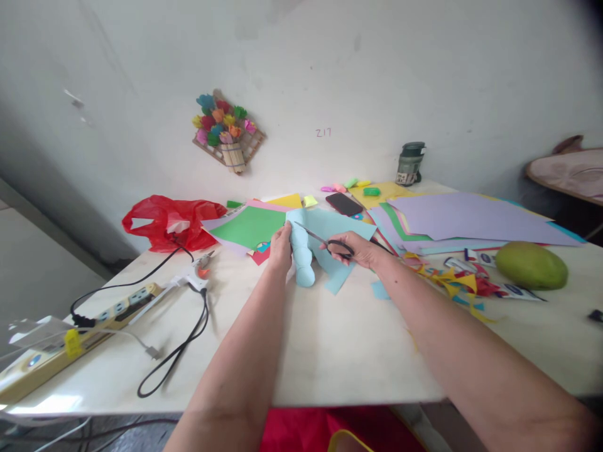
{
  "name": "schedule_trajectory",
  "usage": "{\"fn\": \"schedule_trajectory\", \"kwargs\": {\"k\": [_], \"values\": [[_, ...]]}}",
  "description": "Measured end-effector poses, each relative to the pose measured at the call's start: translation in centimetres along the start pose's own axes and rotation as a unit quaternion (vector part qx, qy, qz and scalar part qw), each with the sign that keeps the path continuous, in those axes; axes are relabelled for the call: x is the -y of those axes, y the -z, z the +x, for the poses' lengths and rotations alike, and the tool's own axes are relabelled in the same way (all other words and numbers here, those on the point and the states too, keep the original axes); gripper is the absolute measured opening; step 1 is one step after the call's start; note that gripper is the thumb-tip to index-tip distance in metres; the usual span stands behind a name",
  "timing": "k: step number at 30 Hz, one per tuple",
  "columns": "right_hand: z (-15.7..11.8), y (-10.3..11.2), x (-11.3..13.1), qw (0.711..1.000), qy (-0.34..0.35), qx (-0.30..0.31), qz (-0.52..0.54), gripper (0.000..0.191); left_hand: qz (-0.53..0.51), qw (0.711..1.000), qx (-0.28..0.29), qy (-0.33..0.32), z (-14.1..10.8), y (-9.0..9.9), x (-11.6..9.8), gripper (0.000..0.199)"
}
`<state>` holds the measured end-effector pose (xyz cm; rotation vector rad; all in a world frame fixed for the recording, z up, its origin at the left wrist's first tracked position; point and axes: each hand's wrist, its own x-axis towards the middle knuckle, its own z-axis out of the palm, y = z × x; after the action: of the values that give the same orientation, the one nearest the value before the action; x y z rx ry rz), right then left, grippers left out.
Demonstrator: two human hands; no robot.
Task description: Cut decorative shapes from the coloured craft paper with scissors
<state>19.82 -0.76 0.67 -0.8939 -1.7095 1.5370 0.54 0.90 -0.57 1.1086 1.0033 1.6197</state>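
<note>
- While our left grip (281, 247) pinches the scalloped light-blue paper (301, 253) by its left edge, our right grip (358, 249) is clamped on the scissors (317, 236).
- We have the paper mid-scene over the surface (339, 351), the scissors pointing far left across it.
- Green fruit (532, 266) lies right.

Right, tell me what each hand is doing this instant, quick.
Left hand: closed, holding the scalloped light blue paper.
Right hand: closed around the handles of the scissors.
</note>
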Motion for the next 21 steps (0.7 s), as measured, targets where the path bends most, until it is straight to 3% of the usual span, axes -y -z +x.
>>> {"fn": "schedule_trajectory", "kwargs": {"k": [8, 15, 21], "values": [[0.2, 0.1, -0.7, 0.998, 0.059, -0.004, 0.009, 0.021, -0.041, 0.996, 0.075, 0.026, -0.7, -0.7, -1.0, 0.032], [0.0, 0.4, -0.7, 0.999, 0.043, -0.006, 0.016, 0.024, -0.042, 0.990, 0.118, 0.060, -0.8, -0.5, -1.2, 0.023], [-0.2, 0.3, -0.2, 0.998, 0.035, 0.046, -0.004, 0.022, -0.069, 0.989, 0.095, 0.089, -0.2, 0.5, -1.2, 0.025]]}}
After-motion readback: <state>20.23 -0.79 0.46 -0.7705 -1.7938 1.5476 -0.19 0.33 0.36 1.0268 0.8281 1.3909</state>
